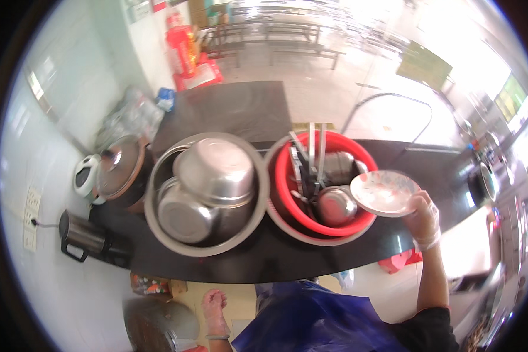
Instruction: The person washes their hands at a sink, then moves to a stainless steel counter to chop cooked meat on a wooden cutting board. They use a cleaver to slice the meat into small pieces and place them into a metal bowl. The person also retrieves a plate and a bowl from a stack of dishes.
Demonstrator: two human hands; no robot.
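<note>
A transparent glove covers my right hand, which grips the right edge of a shallow white dish with a patterned surface. The dish is held beside and partly over the rim of a red plastic basin. Inside that basin are a rounded metal bowl, other metalware and several long metal handles. The red basin sits within a larger basin. Low in the view, below the counter's front edge, my gloved left hand has its fingers curled in, with nothing visible in it.
Upturned metal basins fill a large metal basin on the dark counter. Further left are a lidded pot, a rice cooker and a dark kettle. A metal drum stands on the floor at lower left.
</note>
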